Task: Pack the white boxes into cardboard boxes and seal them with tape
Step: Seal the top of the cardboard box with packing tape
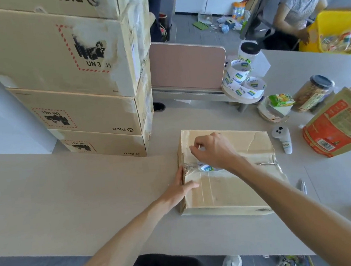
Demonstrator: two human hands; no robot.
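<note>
cardboard box (228,191) flaps closed, on table (69,195) | left hand (181,187) pressed flat on the box's left edge, fingers straight, thumb on top | right hand (212,150) above the box's centre seam, fingers curled round tape roll (205,168) | white controller (283,140) just right of box | stacked cartons (70,78) beyond box, leftward | spare tape rolls (242,82) beyond box, rightward

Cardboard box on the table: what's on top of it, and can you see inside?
On the cardboard box the right hand holds a tape roll over the centre seam; the left hand braces its left edge. The flaps are closed, so its contents are hidden.
</note>
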